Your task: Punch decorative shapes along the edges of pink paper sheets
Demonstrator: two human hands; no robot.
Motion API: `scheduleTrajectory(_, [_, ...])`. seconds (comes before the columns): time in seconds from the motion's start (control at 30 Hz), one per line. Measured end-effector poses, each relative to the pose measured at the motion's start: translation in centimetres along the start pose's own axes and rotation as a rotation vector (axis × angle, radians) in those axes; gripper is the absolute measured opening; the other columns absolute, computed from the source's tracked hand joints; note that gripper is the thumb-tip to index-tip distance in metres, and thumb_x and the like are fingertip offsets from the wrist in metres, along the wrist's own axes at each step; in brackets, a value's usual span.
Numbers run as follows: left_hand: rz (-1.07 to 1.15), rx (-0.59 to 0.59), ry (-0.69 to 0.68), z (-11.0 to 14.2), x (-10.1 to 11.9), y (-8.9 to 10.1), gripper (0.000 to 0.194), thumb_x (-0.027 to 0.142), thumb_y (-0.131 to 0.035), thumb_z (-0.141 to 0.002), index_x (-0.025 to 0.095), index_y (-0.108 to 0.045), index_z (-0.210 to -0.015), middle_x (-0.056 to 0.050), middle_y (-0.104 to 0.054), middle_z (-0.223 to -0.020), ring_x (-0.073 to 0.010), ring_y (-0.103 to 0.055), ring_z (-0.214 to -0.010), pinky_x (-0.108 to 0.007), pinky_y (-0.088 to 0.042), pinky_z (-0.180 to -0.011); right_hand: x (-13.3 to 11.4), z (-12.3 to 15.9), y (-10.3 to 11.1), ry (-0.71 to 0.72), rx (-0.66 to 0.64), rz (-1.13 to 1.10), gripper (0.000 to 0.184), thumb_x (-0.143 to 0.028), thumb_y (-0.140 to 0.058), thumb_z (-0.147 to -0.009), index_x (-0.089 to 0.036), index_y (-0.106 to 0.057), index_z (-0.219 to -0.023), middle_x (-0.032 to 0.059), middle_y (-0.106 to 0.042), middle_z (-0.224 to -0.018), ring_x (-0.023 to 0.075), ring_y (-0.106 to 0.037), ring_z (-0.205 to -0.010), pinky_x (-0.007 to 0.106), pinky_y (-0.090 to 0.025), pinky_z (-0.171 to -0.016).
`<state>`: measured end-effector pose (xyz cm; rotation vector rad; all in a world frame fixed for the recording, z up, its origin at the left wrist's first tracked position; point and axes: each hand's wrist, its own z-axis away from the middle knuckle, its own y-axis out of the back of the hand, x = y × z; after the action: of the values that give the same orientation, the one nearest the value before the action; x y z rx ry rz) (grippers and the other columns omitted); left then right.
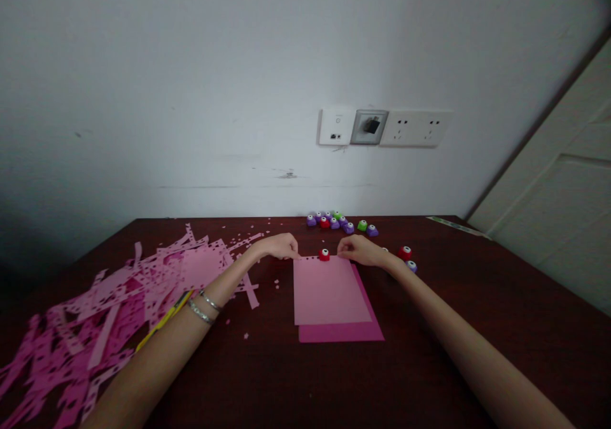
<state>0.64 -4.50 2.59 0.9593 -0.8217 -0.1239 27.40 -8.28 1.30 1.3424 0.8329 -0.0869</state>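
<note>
A light pink sheet of paper (329, 295) lies over a darker pink sheet (341, 333), which sticks out at its bottom and right. My left hand (279, 246) pinches the light sheet's far left corner. At the far right corner, the fingers of my right hand (360, 249) are closed on the same sheet. Between my hands a red craft punch (324, 254) with a white top sits on the far edge. Several small punched holes run along that edge, left of the punch.
Cut pink paper strips (119, 295) pile up at the left, with a yellow tool (165, 321) partly under my left forearm. Several purple craft punches (334, 223) stand near the wall. Another red punch (405, 253) is at the right. A ruler-like strip (456, 226) lies behind.
</note>
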Motion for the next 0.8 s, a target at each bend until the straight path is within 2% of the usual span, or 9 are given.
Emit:
scheduleTrajectory(0.63, [0.020,-0.031,0.055,0.0,-0.2,0.1,0.033,0.046,-0.056,-0.067,0.013,-0.057,-0.068,0.002,-0.045,-0.050,-0.0079,-0.038,-0.045,-0.024,-0.027,-0.046,-0.5,0.2,0.1,0.001,0.007,-0.002,0.019,-0.027,-0.051,-0.076,-0.014,-0.064,-0.078,0.0039,-0.065,-0.073,0.0141,-0.056,-0.066,0.024,-0.040,-0.059])
scheduleTrajectory(0.73, [-0.003,0.009,0.079,0.3,0.4,0.3,0.034,0.048,-0.053,-0.069,0.014,-0.055,-0.070,0.002,-0.046,-0.050,-0.0075,-0.038,-0.045,-0.024,-0.026,-0.046,-0.9,0.5,0.8,-0.046,0.050,0.022,0.023,-0.034,-0.052,-0.076,-0.014,-0.062,-0.073,0.0036,-0.063,-0.067,0.0130,-0.054,-0.059,0.023,-0.038,-0.053])
scheduleTrajectory(0.8, [-0.038,0.074,0.080,0.6,1.1,0.6,0.035,0.049,-0.051,-0.070,0.014,-0.054,-0.067,0.002,-0.045,-0.050,-0.0073,-0.037,-0.045,-0.024,-0.026,-0.046,-1.3,0.6,1.4,-0.078,0.134,0.061,0.027,-0.040,-0.053,-0.076,-0.014,-0.060,-0.068,0.0026,-0.060,-0.061,0.0118,-0.051,-0.054,0.023,-0.035,-0.049])
